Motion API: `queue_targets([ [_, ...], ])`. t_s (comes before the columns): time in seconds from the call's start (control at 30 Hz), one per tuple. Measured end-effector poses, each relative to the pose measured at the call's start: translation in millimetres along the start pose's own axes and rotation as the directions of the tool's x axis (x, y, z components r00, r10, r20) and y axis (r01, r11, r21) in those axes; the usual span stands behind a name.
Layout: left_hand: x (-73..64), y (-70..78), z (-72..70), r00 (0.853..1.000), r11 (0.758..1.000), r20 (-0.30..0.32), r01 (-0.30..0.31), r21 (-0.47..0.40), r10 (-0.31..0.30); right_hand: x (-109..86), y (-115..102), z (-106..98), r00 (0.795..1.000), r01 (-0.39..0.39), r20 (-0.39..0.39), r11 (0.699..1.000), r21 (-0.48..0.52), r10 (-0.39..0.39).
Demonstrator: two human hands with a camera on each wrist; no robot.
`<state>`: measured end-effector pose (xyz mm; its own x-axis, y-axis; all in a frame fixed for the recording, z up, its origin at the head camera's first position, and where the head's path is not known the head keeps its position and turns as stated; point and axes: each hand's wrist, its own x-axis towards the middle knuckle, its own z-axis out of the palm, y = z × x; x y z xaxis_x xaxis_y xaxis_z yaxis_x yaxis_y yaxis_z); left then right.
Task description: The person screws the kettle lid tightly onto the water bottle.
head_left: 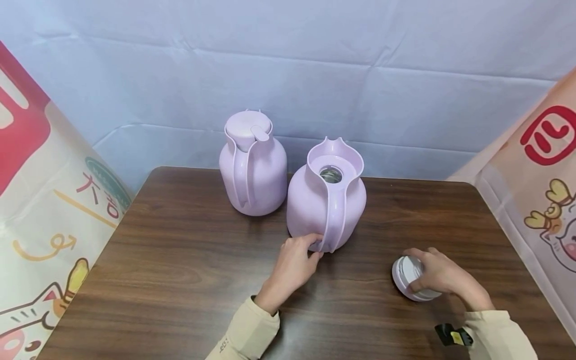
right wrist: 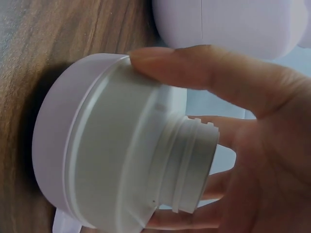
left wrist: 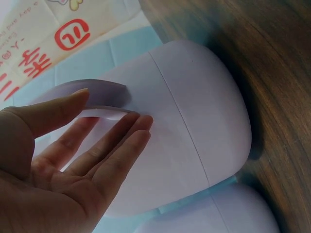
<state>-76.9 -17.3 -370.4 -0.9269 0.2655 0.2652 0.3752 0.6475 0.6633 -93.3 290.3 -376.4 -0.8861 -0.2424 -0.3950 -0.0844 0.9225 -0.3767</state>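
A lilac vacuum jug (head_left: 299, 205) without a lid stands on the table, its round mouth uncovered. At the lower end of its handle (head_left: 335, 220) is my left hand (head_left: 292, 265). In the left wrist view, the left hand's fingers (left wrist: 116, 160) are nearly straight beside the handle, with the thumb on the other side and no firm grip visible. Further right, my right hand (head_left: 443, 272) holds the jug lid (head_left: 407, 272) between thumb and fingers. The lid lies upside down on the table, its white threaded neck (right wrist: 189, 162) pointing up from the lilac cap (right wrist: 63, 136).
A second lilac jug (head_left: 265, 180), with its lid on, stands close by on the left, farther back. Both are on a dark wood-grain table (head_left: 180, 280). Behind the table hangs a pale cloth (head_left: 279, 60); printed cloths (head_left: 540, 200) flank the sides.
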Motion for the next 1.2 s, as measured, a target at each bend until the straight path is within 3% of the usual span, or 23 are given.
queue_targets([
  [0.33, -0.3, 0.8, 0.1, 1.0, 1.0, -0.01, -0.007, 0.011, 0.008, 0.4, -4, -6, 0.999, 0.019, -0.037, 1.0, -0.015, -0.02],
  [0.7, -0.1, 0.9, 0.1, 1.0, 1.0, -0.008, 0.0, 0.009, 0.0, -2.8, -7, -10, 0.989, 0.09, -0.114, 0.994, -0.053, -0.096],
  [1.2, -0.9, 2.0, 0.8, 1.0, 1.0, -0.025, 0.01, 0.022, -0.009, -2.2, -18, -32, 0.988, 0.101, -0.106, 0.99, -0.101, -0.112],
])
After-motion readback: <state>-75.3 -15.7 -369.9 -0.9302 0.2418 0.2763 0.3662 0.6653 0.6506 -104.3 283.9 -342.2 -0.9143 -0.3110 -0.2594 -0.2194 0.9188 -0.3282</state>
